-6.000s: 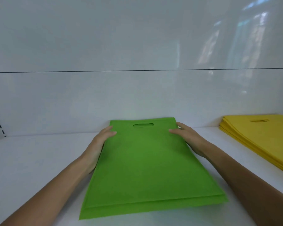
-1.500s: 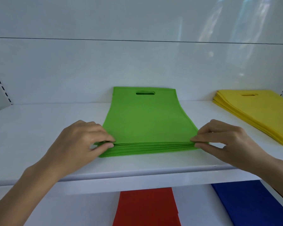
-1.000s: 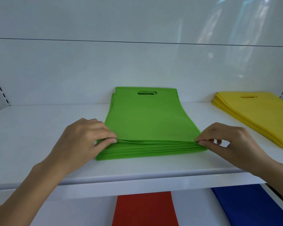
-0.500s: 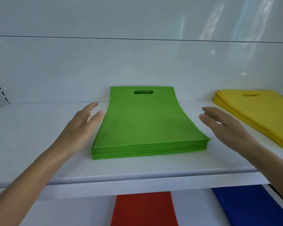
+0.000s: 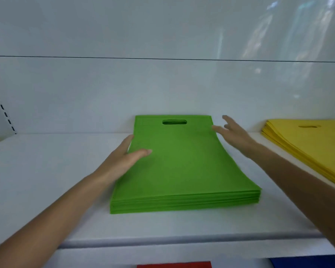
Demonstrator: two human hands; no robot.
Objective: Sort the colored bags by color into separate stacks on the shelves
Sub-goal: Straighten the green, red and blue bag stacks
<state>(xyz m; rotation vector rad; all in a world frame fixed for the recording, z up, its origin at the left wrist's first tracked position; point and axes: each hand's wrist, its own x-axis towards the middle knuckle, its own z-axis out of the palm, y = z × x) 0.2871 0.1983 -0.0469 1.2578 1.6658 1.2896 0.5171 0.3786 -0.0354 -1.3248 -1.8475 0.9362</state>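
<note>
Your stack of green bags (image 5: 182,167) lies mid-frame on the white shelf (image 5: 46,171), handle hole (image 5: 174,122) toward the back wall (image 5: 85,97). I'd judge them thin, soft and light: sheets will flop and slide over one another, so take the pile by its long side edges or pinch the near corners. Your left hand (image 5: 124,159) lies against the left edge, fingers straight and together, thumb resting on top. Your right hand (image 5: 234,134), fingers spread and holding nothing, is by the upper right corner; whether a fingertip touches is too blurred to tell.
</note>
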